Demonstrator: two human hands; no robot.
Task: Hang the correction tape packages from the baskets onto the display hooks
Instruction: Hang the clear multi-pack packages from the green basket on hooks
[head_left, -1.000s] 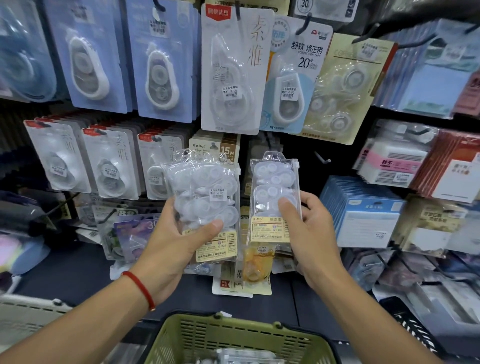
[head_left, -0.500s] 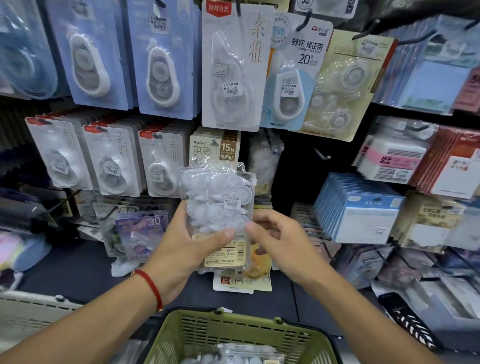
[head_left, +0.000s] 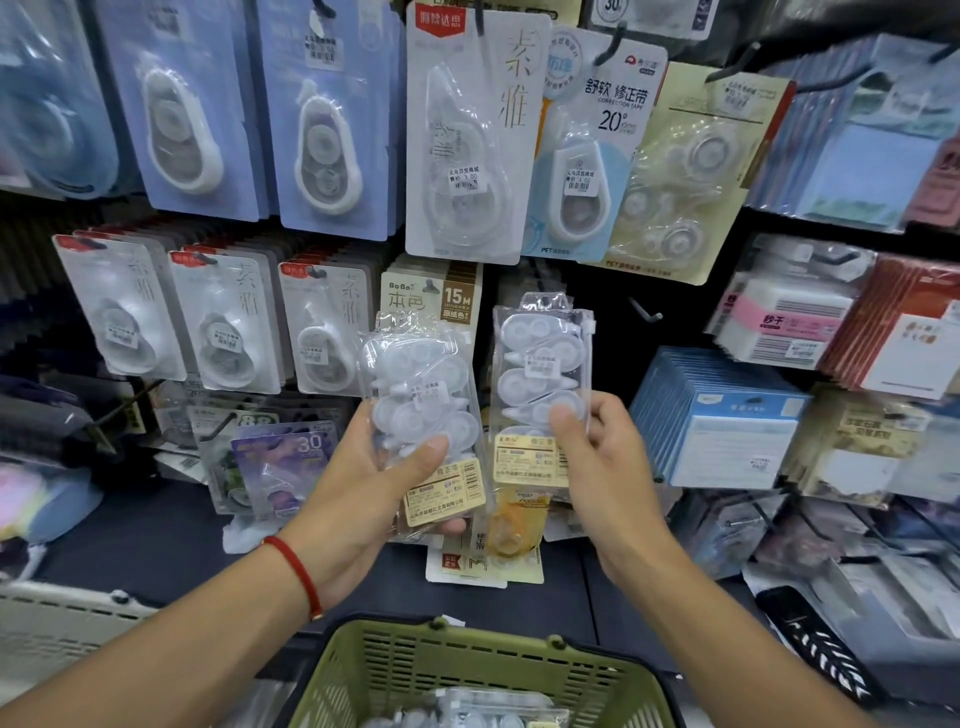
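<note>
Your left hand (head_left: 363, 483) grips a stack of clear correction tape packages (head_left: 421, 400) at centre frame, thumb clamped across the front, fingers curled behind. Your right hand (head_left: 597, 467) pinches a single correction tape package (head_left: 543, 384) just right of the stack, thumb on its lower front, fingers behind. Its hang tab stands upright, close to the card rows and apart from the bare display hook (head_left: 644, 312) to its upper right. The green basket (head_left: 613, 670) at bottom centre holds more packages.

Risks, as judged: the slick blister could slip from a low thumb pinch once you reach. The tab hole is small, so a tilted approach may miss the hook tip. The loosely fanned stack may shed a package.
</note>
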